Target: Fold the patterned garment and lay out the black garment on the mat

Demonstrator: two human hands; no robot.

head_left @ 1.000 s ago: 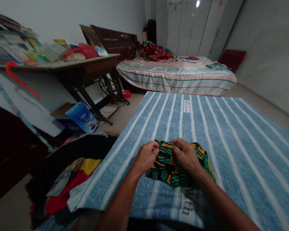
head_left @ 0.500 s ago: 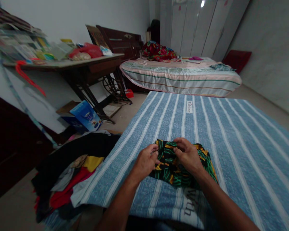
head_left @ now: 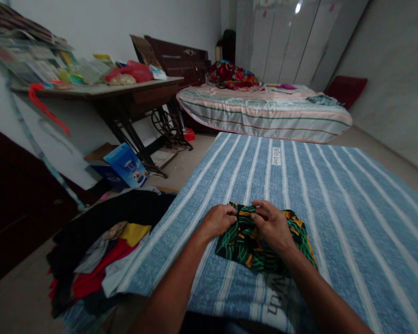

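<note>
Patterned cloth (head_left: 242, 253) was touched at its far edge by left hand (head_left: 220, 221) and right hand (head_left: 273, 228).
Cloth was laid on near end of blue striped cover (head_left: 181, 241). Left hand's fingers were bent at the far-left corner; pinch couldn't be confirmed. Right thumb and forefinger were parted slightly; fabric grip couldn't be told. Clothes pile (head_left: 107, 208) was heaped at left; bed (head_left: 264, 109) was seen beyond.

We see a wooden table (head_left: 170, 81), a red bag (head_left: 139, 72) near its right end, a red strap (head_left: 47, 110) hanging over its front edge. A blue box (head_left: 128, 164) stands on the floor (head_left: 192, 157) below. On the bed (head_left: 264, 116), a floral bundle (head_left: 233, 75) lies near the far left corner, a patterned cloth (head_left: 322, 99) near the right edge.
</note>
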